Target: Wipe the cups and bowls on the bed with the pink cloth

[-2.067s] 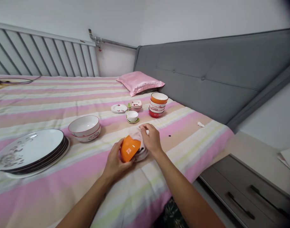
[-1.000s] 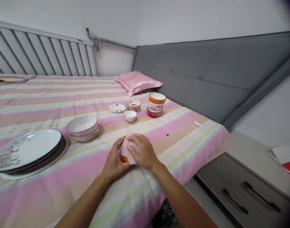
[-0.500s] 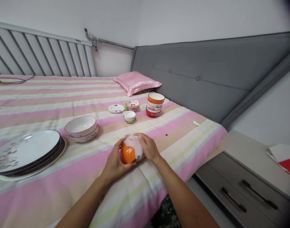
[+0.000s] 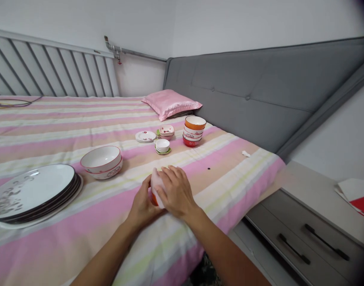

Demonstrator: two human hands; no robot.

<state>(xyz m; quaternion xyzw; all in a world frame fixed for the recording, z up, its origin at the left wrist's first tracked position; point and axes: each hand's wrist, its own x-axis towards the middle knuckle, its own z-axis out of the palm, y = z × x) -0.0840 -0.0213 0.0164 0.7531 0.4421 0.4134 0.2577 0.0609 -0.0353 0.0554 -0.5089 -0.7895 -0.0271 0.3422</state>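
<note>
An orange bowl (image 4: 153, 199) is mostly hidden between my hands near the bed's front edge. My left hand (image 4: 142, 204) curls around its left side and grips it. A pale pink cloth (image 4: 156, 182) lies over the bowl. My right hand (image 4: 176, 191) presses the cloth against the bowl's outside from the right, fingers bent over it. Beyond my hands stand a stack of small white bowls (image 4: 162, 144) on a green leaf-shaped dish and a taller stack of orange, white and red bowls (image 4: 194, 131).
Large plates (image 4: 35, 186) are piled at the left, beside two nested white bowls (image 4: 102, 159). Small plates (image 4: 145, 136) and square dishes (image 4: 167, 131) sit farther back, before a pink pillow (image 4: 172, 103). A grey nightstand (image 4: 289, 214) adjoins the bed at right.
My right hand has moved over the cloth and covers more of it, with the fingers now spread across it. Less of the orange bowl shows. My left hand keeps its hold.
</note>
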